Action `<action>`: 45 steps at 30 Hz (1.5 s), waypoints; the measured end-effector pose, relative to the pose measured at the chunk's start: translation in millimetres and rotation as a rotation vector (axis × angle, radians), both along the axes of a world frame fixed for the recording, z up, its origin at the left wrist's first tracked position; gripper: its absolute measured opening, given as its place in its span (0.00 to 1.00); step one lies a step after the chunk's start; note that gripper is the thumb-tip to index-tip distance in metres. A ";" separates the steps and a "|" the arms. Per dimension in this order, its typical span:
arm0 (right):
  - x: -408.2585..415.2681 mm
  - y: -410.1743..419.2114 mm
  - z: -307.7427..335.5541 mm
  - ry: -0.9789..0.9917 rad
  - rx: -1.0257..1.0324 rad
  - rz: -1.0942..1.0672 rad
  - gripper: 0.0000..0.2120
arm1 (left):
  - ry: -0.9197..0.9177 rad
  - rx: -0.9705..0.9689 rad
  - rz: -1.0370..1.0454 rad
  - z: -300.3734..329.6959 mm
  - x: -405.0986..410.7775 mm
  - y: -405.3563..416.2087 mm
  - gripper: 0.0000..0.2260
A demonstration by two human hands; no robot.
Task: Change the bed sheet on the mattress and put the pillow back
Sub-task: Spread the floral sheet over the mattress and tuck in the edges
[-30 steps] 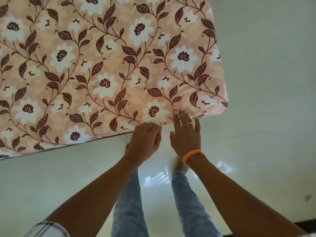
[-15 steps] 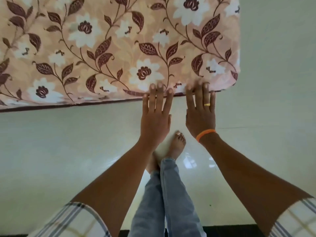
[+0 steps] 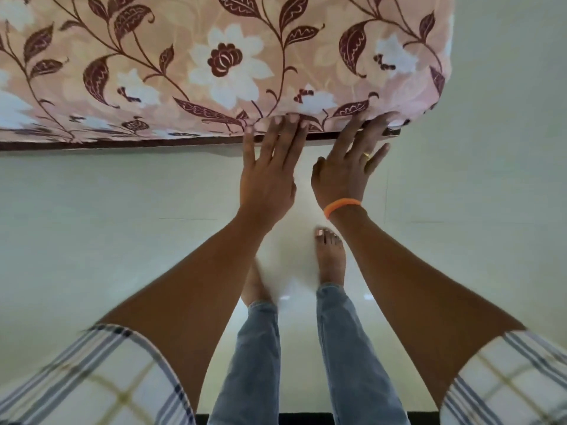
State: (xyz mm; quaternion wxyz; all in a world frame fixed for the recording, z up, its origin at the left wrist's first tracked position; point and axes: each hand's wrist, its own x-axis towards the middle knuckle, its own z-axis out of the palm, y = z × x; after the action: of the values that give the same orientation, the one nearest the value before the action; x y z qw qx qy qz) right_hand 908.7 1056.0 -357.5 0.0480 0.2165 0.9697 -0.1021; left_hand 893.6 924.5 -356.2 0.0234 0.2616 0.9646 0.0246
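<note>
Where it lies: while both hands press its near edge, the sheet (image 3: 233,65) covers the mattress top.
Look: peach, white flowers, maroon leaves, smooth.
Left hand (image 3: 267,176): flat, fingers straight on sheet.
Right hand (image 3: 343,170): flat, spread, near corner.
Hidden: mattress (image 3: 122,145) shows only a dark strip; left foot blurred.

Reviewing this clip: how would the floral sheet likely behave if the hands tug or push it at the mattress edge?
The sheet looks thin and floppy: it wraps the rounded corner and puckers where the left hand and right hand press it. It probably slides and bunches easily, and seems light.
</note>
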 end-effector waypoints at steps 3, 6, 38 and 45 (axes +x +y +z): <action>0.9 13.1 -29.7 -0.108 0.104 0.096 0.46 | -0.039 -0.082 0.024 -21.9 -4.2 5.8 0.44; 14.0 35.2 -52.1 -0.276 0.158 0.175 0.53 | -0.162 -0.161 0.024 -41.2 4.6 9.3 0.51; -47.4 96.9 125.9 0.646 -0.529 -0.316 0.23 | 0.108 0.598 0.109 131.9 -47.3 113.3 0.12; -41.4 99.4 93.7 0.156 -0.559 0.051 0.33 | -0.131 0.081 0.107 96.7 -35.1 113.2 0.31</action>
State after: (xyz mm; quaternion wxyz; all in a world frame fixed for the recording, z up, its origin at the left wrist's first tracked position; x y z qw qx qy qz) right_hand 867.4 1155.4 -263.9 0.0335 0.1621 0.9098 -0.3806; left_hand 858.5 1037.7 -259.5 0.0745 0.2082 0.9718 0.0820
